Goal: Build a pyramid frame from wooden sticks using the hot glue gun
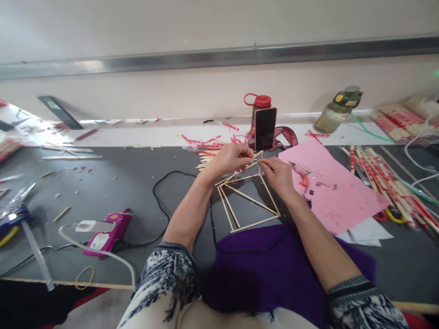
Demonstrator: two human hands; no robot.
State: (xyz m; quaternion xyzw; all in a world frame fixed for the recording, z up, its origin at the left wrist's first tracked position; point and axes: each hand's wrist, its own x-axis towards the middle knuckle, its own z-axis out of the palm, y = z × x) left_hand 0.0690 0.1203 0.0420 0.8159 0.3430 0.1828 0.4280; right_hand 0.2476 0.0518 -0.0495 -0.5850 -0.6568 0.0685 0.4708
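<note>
Thin wooden sticks (pixel 258 156) are pinched between nearly closed fingertips of left hand (pixel 233 159) and right hand (pixel 279 177), at the stick frame's (pixel 255 223) far side.

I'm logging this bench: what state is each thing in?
Left hand, pinching a stick
Right hand, pinching an upright stick
Stick frame, pieces meeting at corners
Phone, upright, unlit
Red-capped bottle, closed
Green-lidded bottle, closed
Glue gun, lying down
Pink sheet, spread out
Purple cloth, spread out
White adapter, apparently plugged in
</note>
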